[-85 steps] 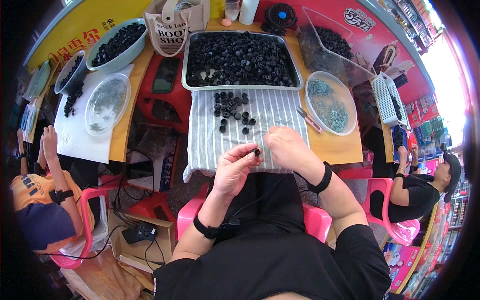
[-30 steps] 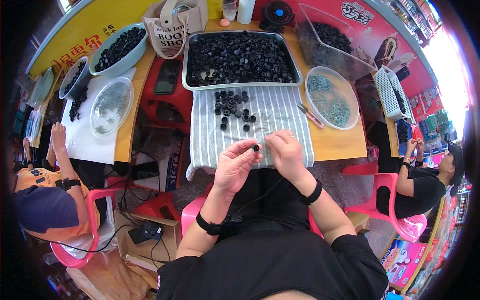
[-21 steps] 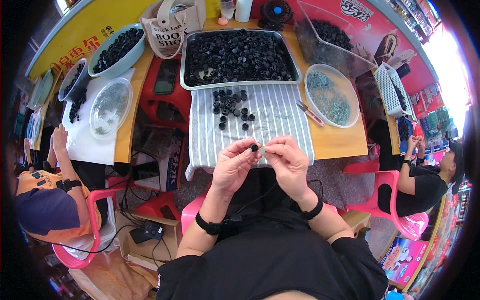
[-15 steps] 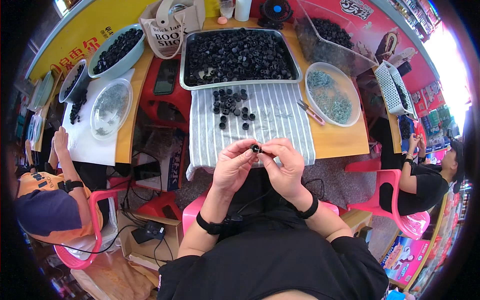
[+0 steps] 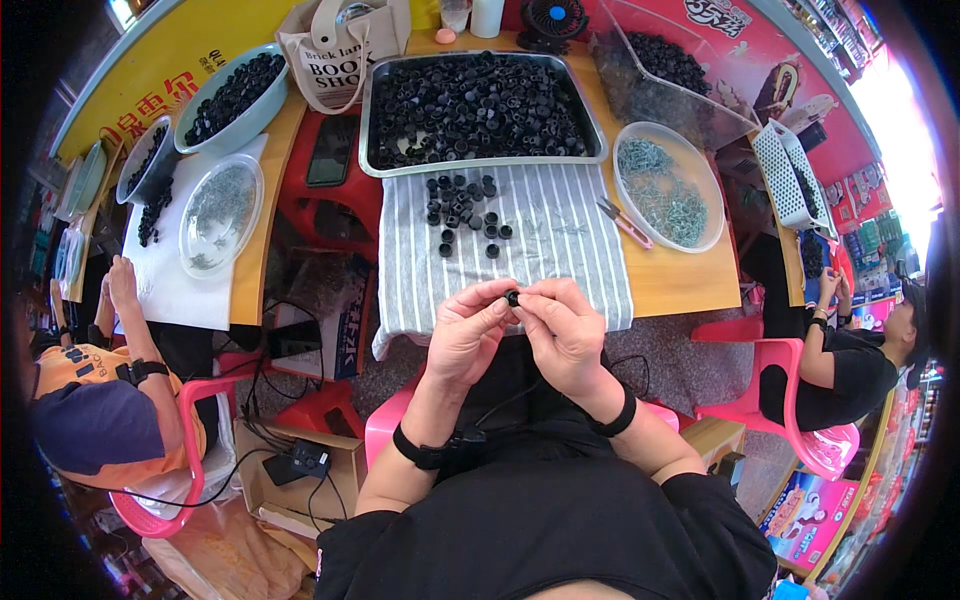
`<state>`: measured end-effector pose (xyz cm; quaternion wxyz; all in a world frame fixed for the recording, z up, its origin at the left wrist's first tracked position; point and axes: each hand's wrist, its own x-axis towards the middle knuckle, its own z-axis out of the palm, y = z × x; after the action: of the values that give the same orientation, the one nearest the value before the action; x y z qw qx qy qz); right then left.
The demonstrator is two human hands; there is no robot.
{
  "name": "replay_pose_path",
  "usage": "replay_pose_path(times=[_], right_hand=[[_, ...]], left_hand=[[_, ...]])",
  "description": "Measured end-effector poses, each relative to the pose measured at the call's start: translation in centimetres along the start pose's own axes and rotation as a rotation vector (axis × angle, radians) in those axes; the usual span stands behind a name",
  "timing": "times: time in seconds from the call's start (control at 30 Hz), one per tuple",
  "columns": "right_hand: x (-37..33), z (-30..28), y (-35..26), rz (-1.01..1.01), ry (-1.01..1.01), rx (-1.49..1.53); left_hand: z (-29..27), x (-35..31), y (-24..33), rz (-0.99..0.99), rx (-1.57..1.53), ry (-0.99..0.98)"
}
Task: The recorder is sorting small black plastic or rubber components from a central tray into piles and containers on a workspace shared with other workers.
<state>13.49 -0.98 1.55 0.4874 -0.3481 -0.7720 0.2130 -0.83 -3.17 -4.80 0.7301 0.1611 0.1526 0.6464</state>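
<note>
A small round black cap (image 5: 512,298) is pinched between my two hands, just past the near edge of the striped cloth. My left hand (image 5: 468,330) grips it from the left with thumb and fingers. My right hand (image 5: 562,335) closes on its right side; whether those fingertips also hold a smaller piece is hidden. Beyond my hands, several loose black caps (image 5: 462,208) lie on the grey and white striped cloth (image 5: 570,270). Thin metal pieces (image 5: 548,228) are scattered to their right. A metal tray (image 5: 372,160) heaped with similar black caps stands behind them.
At right are pink-handled pliers (image 5: 628,224) and a clear tub (image 5: 716,200) of small metal pieces. A clear bin (image 5: 625,95) holds more black parts. A fan (image 5: 552,22) and tote bag (image 5: 340,55) stand behind. People sit either side, one in an orange top (image 5: 110,420).
My right fingers have shifted slightly closer round the cap, covering more of its right side. Otherwise the hands and the things on the table stay about where they were.
</note>
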Motion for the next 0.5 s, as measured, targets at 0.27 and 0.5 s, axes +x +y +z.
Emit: replay_pose_path(times=[0.27,0.5], right_hand=[[-0.06,-0.07,0.07,0.032,-0.014,0.026],[-0.14,-0.21,0.03,0.023,0.107,0.056]], left_hand=[[0.04,-0.04,-0.12,-0.002,0.012,0.016],[0.34,-0.08,-0.04,-0.008,-0.014,0.026]])
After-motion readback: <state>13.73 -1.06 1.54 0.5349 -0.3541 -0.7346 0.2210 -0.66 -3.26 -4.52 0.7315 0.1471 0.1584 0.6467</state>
